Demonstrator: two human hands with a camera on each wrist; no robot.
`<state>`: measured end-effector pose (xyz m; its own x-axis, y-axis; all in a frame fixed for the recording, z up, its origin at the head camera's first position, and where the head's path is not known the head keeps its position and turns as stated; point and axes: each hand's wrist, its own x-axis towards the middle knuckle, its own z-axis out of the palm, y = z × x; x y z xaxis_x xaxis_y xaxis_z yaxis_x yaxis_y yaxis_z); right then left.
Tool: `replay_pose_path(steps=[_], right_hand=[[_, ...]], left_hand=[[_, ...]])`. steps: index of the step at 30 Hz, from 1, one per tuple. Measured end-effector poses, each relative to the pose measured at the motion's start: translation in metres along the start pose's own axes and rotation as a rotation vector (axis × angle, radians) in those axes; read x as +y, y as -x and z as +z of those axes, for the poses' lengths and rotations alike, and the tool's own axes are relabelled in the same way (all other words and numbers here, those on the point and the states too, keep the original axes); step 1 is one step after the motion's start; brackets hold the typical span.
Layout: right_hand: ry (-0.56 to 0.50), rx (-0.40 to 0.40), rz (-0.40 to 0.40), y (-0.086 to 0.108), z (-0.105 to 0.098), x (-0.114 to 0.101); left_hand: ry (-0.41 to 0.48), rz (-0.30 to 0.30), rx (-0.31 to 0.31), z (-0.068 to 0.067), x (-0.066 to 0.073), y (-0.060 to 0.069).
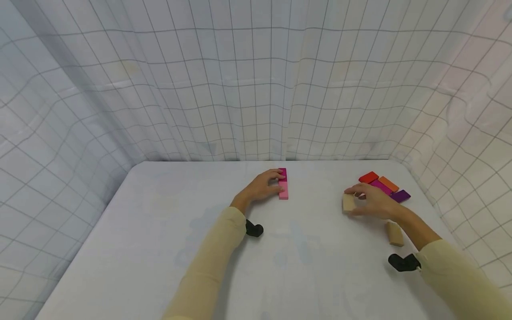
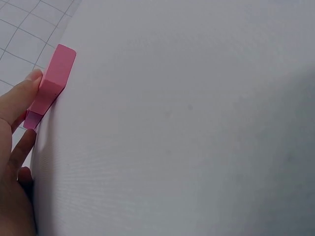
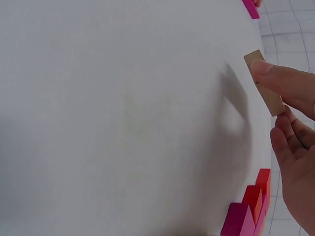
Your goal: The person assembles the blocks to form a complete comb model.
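A light pink block (image 1: 283, 191) and a magenta block (image 1: 283, 171) lie end to end near the table's far edge. My left hand (image 1: 262, 186) holds them from the left, its thumb against the light pink block and its fingers at the magenta one. The left wrist view shows the thumb on the light pink block's side; part of the contact is hidden. To the right, my right hand (image 1: 373, 202) pinches a plain wooden block (image 3: 269, 98) between thumb and fingers. In the right wrist view, its shadow falls apart from it, so it is off the table.
Beyond my right hand lie a red block (image 1: 368, 177), an orange block (image 1: 388, 184), a magenta block (image 1: 381, 187) and a purple block (image 1: 400, 196). Another wooden block (image 1: 394, 234) rests beneath my right wrist. Checked white curtains (image 1: 248, 89) enclose the white table (image 1: 160, 231).
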<state>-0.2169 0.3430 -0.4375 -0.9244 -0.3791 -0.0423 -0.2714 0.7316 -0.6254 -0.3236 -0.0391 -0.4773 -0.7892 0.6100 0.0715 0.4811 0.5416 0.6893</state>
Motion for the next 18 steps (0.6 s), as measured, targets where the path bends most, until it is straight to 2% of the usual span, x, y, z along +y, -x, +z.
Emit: replay_pose_path(steps=[7,11,18], right_hand=[[-0.083,-0.012,0.011,-0.023,0.021,-0.015],[-0.132,-0.024,-0.014,-0.037,0.036,-0.025],[-0.136,-0.062,-0.125,-0.062,0.063,-0.047]], left_hand=[[-0.012,-0.014,0.003,0.001,-0.001,-0.002],[-0.004,-0.032,0.003,0.002,-0.002,-0.003],[0.007,-0.042,0.0,0.003,-0.002,-0.004]])
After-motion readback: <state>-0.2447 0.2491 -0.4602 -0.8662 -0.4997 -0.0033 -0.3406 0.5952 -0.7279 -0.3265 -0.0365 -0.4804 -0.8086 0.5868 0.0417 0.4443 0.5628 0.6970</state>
